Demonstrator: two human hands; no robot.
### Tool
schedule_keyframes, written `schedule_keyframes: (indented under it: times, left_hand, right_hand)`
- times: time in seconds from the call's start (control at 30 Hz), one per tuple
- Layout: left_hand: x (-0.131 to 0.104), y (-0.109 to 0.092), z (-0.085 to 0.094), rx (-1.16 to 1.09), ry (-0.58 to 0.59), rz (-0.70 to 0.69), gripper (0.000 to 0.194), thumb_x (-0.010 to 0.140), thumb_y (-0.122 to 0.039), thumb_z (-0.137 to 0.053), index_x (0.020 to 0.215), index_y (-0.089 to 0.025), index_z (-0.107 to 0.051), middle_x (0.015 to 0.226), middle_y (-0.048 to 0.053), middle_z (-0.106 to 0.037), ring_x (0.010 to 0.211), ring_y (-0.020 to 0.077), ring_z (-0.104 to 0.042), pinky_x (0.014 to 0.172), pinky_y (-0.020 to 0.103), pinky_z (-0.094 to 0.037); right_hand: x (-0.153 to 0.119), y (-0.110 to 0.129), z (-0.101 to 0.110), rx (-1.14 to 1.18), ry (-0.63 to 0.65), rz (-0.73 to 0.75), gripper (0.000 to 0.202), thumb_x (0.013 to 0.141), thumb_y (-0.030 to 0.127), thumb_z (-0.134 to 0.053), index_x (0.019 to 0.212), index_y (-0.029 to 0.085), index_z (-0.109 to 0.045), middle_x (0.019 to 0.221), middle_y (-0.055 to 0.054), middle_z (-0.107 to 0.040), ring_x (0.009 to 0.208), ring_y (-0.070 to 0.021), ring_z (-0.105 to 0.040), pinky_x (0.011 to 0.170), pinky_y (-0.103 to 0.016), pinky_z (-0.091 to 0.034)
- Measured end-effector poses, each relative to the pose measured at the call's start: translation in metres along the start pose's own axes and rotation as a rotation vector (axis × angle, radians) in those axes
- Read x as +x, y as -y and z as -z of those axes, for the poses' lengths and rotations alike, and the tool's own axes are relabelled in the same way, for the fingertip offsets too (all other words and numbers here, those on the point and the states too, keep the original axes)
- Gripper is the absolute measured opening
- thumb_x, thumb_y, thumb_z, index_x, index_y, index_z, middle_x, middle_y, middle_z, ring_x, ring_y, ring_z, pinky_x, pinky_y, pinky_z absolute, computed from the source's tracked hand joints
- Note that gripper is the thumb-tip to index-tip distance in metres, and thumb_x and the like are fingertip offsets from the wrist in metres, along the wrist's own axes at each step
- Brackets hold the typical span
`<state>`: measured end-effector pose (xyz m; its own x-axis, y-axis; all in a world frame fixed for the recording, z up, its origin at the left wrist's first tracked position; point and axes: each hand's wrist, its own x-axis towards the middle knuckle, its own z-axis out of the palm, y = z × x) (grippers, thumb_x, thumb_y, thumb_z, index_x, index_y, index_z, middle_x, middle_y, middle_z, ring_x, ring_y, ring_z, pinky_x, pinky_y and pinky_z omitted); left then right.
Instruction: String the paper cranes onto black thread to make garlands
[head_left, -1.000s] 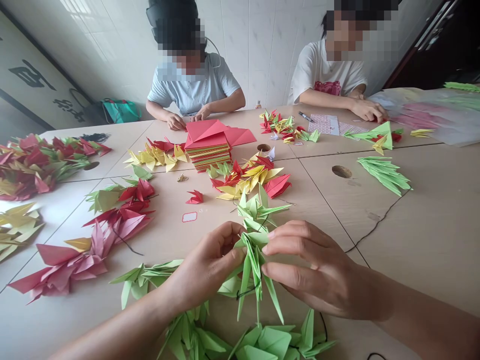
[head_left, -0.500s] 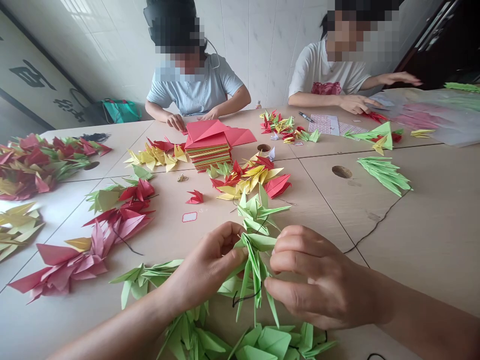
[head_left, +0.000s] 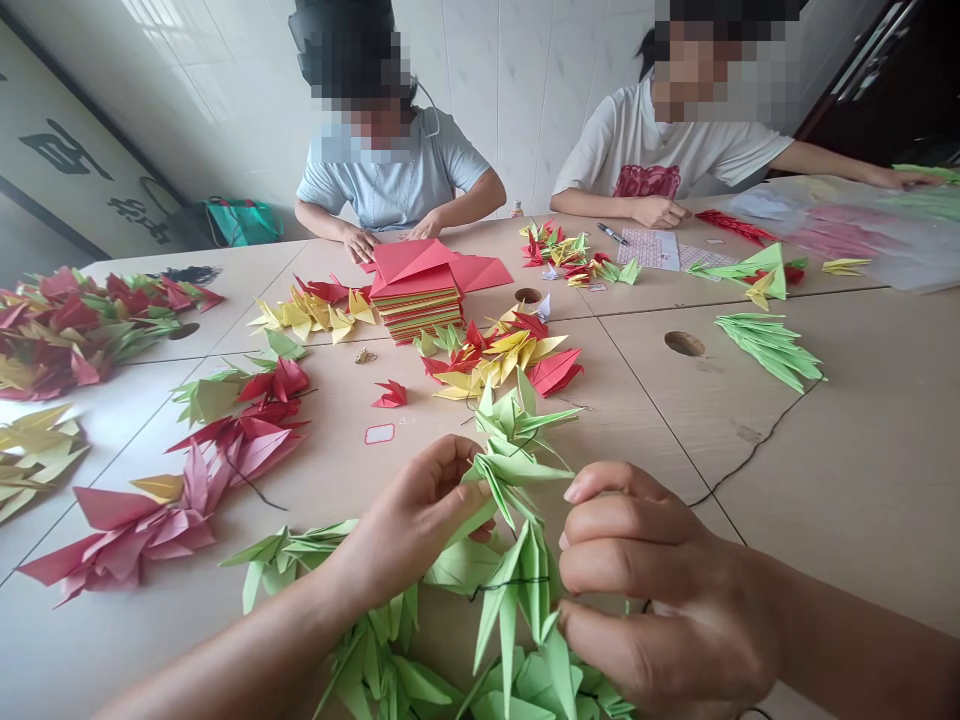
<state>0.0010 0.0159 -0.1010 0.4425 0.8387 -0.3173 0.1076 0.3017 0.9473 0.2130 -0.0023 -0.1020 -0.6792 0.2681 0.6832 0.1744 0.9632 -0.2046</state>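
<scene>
My left hand (head_left: 416,525) is closed, thumb and fingers pinching a green folded paper crane (head_left: 517,468) in a strung row. Below it hangs a bunch of green paper cranes (head_left: 529,580), with black thread (head_left: 510,582) across it. My right hand (head_left: 667,590) is curled at the right side of this bunch. Its lower fingertip lies by the bunch's edge; what the fingers hold, if anything, is hidden. Beyond my left fingertips lies another green crane cluster (head_left: 517,415). More green cranes (head_left: 405,670) lie on the table beneath my hands.
Across the table (head_left: 847,480) sit two people, near a stack of coloured paper (head_left: 416,310). Red, yellow and pink crane piles (head_left: 150,530) lie at left. A green bundle (head_left: 772,350) with trailing black thread lies at right, near a table hole (head_left: 684,344).
The lower green bunch has slid down, away from the pinched crane. My right hand has moved down and right. The person at right has stretched an arm toward the table's far right.
</scene>
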Motion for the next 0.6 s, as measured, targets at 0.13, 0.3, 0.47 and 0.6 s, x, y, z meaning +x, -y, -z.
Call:
schedule_keyframes:
  times: [0.13,0.3,0.47,0.6]
  left_hand:
    - [0.000,0.006,0.002,0.080,-0.008,-0.050,0.003,0.087,-0.021,-0.050,0.088,-0.018,-0.048,0.074,-0.004,-0.053,0.066,0.0093,-0.051,0.062,0.022,-0.045]
    - [-0.004,0.014,0.001,0.345,-0.056,-0.116,0.004,0.085,-0.018,-0.052,0.089,-0.018,-0.051,0.075,-0.004,-0.049,0.067,0.0098,-0.044,0.056,0.021,-0.038]
    - [-0.007,0.011,-0.003,0.430,-0.002,-0.118,0.009,0.084,-0.015,-0.052,0.092,-0.018,-0.055,0.079,-0.002,-0.058,0.068,0.0108,-0.051,0.059,0.021,-0.042]
    - [-0.008,0.007,-0.006,0.472,0.018,-0.157,0.012,0.087,-0.017,-0.049,0.094,-0.018,-0.059,0.081,-0.001,-0.064,0.071,0.0112,-0.056,0.063,0.021,-0.045]
  right_hand:
    - [0.000,0.001,-0.001,0.027,-0.044,-0.060,0.016,0.083,0.013,-0.048,0.085,0.017,-0.063,0.074,-0.002,-0.064,0.074,-0.0167,-0.057,0.081,-0.037,-0.049]
    - [-0.003,-0.006,-0.009,-0.180,-0.060,-0.288,0.017,0.086,0.017,-0.062,0.102,0.011,-0.061,0.091,-0.010,-0.065,0.088,-0.0207,-0.058,0.079,-0.036,-0.051]
    - [-0.007,-0.011,-0.019,-0.093,0.040,-0.459,0.012,0.092,0.013,-0.051,0.092,0.015,-0.063,0.081,-0.005,-0.065,0.078,-0.0180,-0.059,0.069,-0.032,-0.049]
    - [-0.007,-0.009,-0.020,0.083,0.121,-0.591,0.014,0.094,0.022,-0.052,0.096,0.015,-0.064,0.083,-0.005,-0.066,0.077,-0.0180,-0.060,0.068,-0.031,-0.048]
